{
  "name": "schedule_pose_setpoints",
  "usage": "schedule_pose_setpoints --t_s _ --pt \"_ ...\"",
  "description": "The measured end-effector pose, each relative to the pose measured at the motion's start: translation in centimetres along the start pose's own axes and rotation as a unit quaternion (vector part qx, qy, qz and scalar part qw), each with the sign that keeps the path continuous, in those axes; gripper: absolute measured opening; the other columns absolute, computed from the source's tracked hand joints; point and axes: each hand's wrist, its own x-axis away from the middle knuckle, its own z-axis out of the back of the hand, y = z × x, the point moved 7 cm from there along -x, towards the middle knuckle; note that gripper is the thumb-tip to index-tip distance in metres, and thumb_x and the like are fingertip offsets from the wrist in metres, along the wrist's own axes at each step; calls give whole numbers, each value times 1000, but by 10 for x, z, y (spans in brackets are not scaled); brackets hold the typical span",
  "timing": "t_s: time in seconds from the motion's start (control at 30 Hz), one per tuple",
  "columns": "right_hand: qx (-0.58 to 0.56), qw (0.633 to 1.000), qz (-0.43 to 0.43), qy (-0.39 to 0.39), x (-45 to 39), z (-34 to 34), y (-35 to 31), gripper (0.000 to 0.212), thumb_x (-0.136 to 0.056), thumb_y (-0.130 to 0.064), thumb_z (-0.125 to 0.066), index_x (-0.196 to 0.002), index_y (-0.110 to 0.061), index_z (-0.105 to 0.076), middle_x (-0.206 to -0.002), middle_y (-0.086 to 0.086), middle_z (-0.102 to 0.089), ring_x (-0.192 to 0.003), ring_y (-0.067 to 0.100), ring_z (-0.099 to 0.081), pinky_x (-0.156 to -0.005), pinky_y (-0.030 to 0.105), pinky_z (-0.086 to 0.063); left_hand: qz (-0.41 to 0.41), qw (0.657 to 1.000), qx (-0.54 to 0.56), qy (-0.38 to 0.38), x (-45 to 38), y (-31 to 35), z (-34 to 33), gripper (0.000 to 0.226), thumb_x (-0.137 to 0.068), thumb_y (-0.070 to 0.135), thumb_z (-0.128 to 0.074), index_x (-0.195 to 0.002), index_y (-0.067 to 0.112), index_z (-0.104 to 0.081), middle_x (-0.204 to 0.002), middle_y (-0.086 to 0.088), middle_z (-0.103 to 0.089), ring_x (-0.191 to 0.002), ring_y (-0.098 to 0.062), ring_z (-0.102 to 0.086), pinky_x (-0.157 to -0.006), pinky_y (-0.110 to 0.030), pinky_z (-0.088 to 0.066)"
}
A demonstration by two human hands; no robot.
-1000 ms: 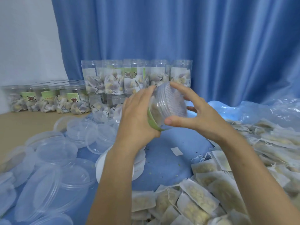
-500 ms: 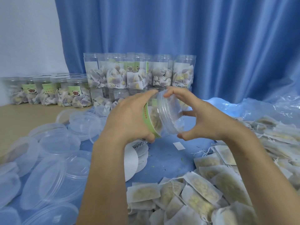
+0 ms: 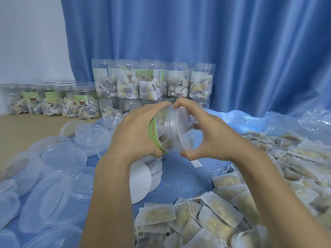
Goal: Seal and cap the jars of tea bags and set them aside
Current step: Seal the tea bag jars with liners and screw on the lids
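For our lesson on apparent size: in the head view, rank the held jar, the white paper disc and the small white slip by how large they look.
1. held jar and white paper disc: look alike, unranked
2. small white slip

Soft, even light fills the scene; glare glints on the plastic sheet [image 3: 279, 120], and wide-angle edges stretch and blur.

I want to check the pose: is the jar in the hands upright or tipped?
Tipped. The jar lies nearly sideways, left hand gripping its body, right hand gripping the clear lid.
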Motion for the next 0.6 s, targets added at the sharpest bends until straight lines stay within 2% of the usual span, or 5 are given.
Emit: schedule_pose_setpoints --t_s 0.13,0.23,0.33,0.5,0.6 --pt "54 997 51 3 -1 -3 -10 89 -52 -14 -81 -116 -52 -32 -125 -33 -36 -109 -12 -43 -81 16 -47 9 1000 11 -6 3 -5 3 118 -32 16 -90 -133 48 -40 -128 19 -51 -118 -12 -47 -95 -42 -45" --pt "-12 994 -83 72 3 6 6 81 -49 -61 -78 -117 -57 -35 -100 -22 -60 -81 5 -66 -72 27 -56 -26 999 -23 3 0 4 2 116 -35 17 -89 -137 41 -40 -133 17 -49 -124 -12 -44 -102 -40 -39" --pt "-92 970 -195 112 7 4 24 74 -51 -76 -66 -114 -50 -39 -80 -7 -67 -48 18 -66 -52 28 -58 -49 998 -38 22 -2 10 -4 113 -39 15 -86 -139 38 -38 -135 16 -47 -126 -11 -41 -106 -36 -34" --pt "-14 961 -234 150 6 0 27 79 -54 -86 -49 -123 -50 -32 -93 4 -68 -79 27 -66 -79 37 -55 -74 992 -36 92 -2 12 -7 107 -42 9 -84 -138 30 -43 -133 11 -50 -124 -14 -44 -104 -35 -35" --pt "-3 958 -229 174 5 0 24 85 -51 -88 -47 -126 -55 -27 -94 -2 -66 -86 23 -64 -78 31 -51 -81 982 -41 163 -1 15 -7 96 -47 3 -79 -135 23 -47 -131 6 -53 -121 -12 -44 -103 -40 -37"
